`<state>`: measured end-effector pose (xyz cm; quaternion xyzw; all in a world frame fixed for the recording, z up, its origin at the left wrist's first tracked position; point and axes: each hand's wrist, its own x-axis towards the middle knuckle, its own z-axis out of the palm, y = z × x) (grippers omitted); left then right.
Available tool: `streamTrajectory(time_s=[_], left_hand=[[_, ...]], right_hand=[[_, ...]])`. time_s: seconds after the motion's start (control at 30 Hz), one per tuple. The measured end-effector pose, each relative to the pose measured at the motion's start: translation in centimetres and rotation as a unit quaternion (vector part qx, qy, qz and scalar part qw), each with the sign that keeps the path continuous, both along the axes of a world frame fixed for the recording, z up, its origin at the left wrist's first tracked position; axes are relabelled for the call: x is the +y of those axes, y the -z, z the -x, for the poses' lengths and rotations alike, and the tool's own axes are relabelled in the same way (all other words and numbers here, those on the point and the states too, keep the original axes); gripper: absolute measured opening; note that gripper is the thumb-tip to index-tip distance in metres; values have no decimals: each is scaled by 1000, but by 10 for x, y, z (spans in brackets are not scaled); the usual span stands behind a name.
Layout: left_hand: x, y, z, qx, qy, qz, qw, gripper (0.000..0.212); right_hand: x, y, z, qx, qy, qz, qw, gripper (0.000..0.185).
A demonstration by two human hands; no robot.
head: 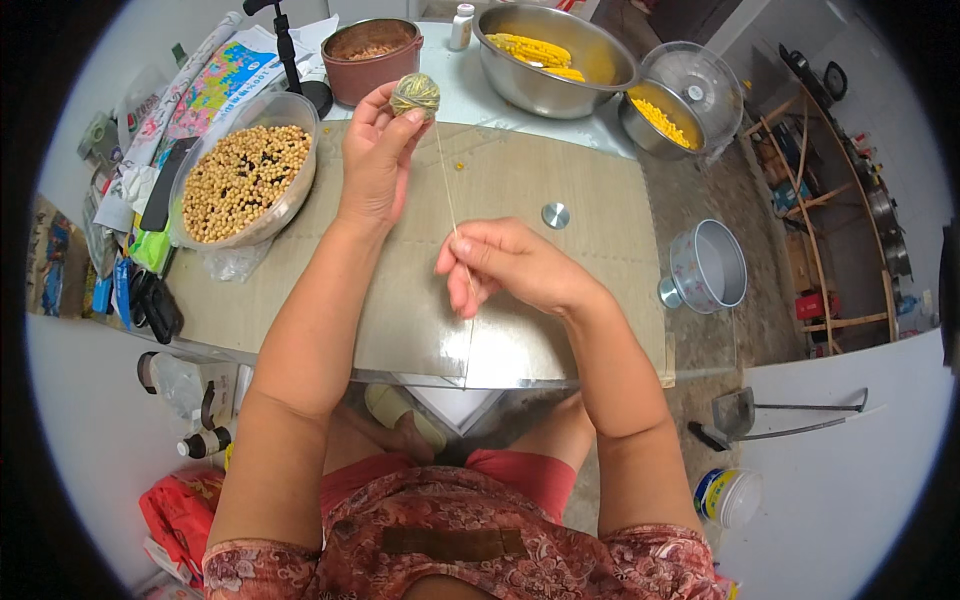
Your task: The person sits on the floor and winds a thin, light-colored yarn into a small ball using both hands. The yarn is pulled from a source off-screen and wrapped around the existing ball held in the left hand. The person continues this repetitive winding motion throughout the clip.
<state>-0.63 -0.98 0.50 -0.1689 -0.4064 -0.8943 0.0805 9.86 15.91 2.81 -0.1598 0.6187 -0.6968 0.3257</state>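
Note:
My left hand point(382, 150) is raised over the table, its thumb and fingers closed around a small ball of yellow-green and grey yarn point(415, 95). From the ball a single strand of yarn point(445, 172) runs down, taut, to my right hand point(502, 262). There the thumb and forefinger pinch it, and the strand passes on below the fingers towards the table's near edge. Where its far end lies cannot be made out. Beyond the right hand, a round metal disc point(556, 216) lies flat on the wood-patterned tabletop point(600, 180).
On the left stands a plastic tub of soybeans point(176, 210). Along the back are a brown pot point(371, 79), a white bottle point(462, 28), a steel basin with corn cobs point(555, 97) and a bowl of kernels point(652, 146). A floral tin point(694, 262) sits beyond the right edge.

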Motion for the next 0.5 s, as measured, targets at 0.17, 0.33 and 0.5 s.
streamTrajectory(time_s=[0.17,0.33,0.5], left_hand=[[3,5,6,49,-68,112,990,42],[10,2,-9,73,-55,158,983,45],[11,3,-7,103,-34,234,966,44]], right_hand=[[6,-14,-10,43,-106,-29,993,31],[26,-24,-9,137,-149,-4,979,31],[41,-30,-11,169,-83,51,981,33]])
